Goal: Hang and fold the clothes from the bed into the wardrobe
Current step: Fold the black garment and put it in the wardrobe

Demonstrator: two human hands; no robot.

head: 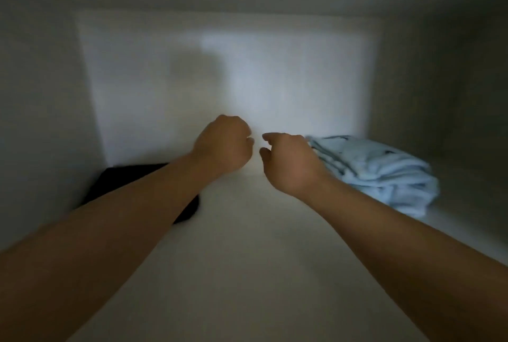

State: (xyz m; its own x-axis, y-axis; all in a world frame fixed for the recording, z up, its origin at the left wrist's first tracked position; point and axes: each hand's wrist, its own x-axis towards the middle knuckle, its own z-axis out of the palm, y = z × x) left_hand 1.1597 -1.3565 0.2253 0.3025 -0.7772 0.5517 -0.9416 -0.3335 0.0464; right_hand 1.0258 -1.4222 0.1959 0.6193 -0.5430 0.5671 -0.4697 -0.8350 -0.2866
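I am looking into a white wardrobe compartment, and the view is blurred. Both my bare forearms reach in over its shelf (pixel 247 245). My left hand (pixel 224 146) hovers near the back wall with its fingers curled into a loose fist and nothing visible in it. My right hand (pixel 288 163) is just beside it, thumb and forefinger apart, holding nothing. A folded light blue garment (pixel 384 174) lies on the shelf directly right of my right hand. A folded black garment (pixel 129 179) lies at the left, partly hidden under my left forearm.
The compartment's back wall (pixel 233 80) stands close behind my hands. A side wall closes in on the left (pixel 41 121) and another on the right (pixel 439 94). Bare shelf shows between the two garments.
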